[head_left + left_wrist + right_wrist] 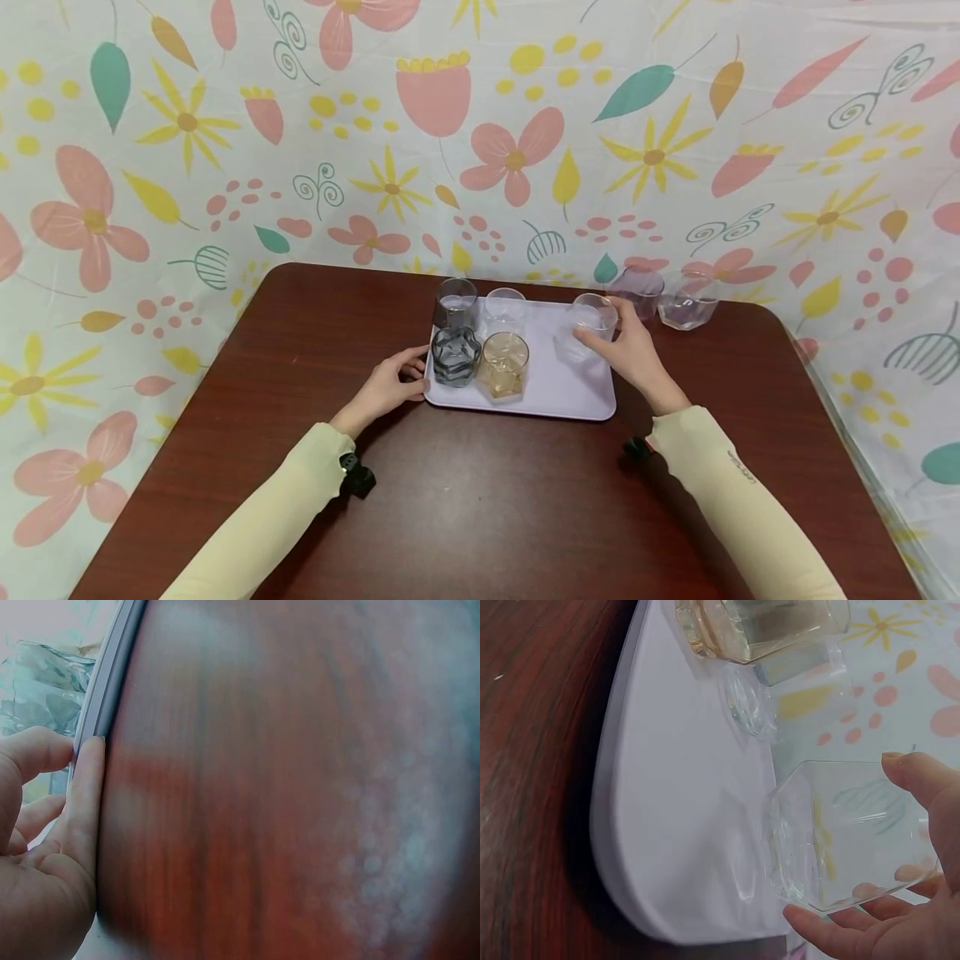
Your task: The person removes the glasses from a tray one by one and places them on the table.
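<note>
While the tray (547,396) is pinched by the left hand (386,385), the clear glass (847,832) gripped over it by the right hand (633,354) might be dropped if grip slackens.

Room to pass over near part of table (480,500); four glasses (504,364) block left half of tray (551,390).

You have a colourless glass (855,847) in your right fingers (821,930). Your tray (551,392) is pale lilac, your table (465,508) red-brown woodgrain. Toward the tray's left edge you see a smoky grey glass (456,305), wave-patterned blue-grey glass (456,358) and amber glass (505,367).
</note>
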A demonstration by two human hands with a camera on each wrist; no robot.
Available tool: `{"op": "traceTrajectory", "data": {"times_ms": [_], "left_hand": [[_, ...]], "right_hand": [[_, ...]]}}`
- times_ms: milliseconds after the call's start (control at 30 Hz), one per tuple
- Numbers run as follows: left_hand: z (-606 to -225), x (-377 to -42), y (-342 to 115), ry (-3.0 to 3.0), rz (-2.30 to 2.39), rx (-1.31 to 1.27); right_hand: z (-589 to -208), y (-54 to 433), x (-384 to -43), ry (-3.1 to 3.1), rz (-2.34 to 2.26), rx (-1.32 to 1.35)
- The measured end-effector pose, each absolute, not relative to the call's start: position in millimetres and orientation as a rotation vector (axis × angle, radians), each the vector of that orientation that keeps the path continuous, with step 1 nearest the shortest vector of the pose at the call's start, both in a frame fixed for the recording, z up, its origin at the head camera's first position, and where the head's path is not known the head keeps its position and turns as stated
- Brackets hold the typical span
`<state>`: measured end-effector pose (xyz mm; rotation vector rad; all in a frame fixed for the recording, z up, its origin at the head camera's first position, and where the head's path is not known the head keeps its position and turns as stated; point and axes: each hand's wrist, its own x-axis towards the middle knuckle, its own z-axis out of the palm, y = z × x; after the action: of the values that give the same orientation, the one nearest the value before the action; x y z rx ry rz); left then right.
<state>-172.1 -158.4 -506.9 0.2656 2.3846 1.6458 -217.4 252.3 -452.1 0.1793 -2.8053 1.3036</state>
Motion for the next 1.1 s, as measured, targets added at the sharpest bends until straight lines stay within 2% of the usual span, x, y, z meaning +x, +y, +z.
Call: {"op": "traceTrajectory", "data": {"times_ms": [433,1100], "left_hand": [[-507.2,-173.8,-158.9,2.377,1.646,0.239],[-506.7,-173.2,-158.8,2.371,1.652,0.240]], "right_hand": [[-446.9,278.0,-195.2,-2.786,1.264,0.168],[-446.8,337.8,-163.7,-2.783,1.178,0.001]]}}
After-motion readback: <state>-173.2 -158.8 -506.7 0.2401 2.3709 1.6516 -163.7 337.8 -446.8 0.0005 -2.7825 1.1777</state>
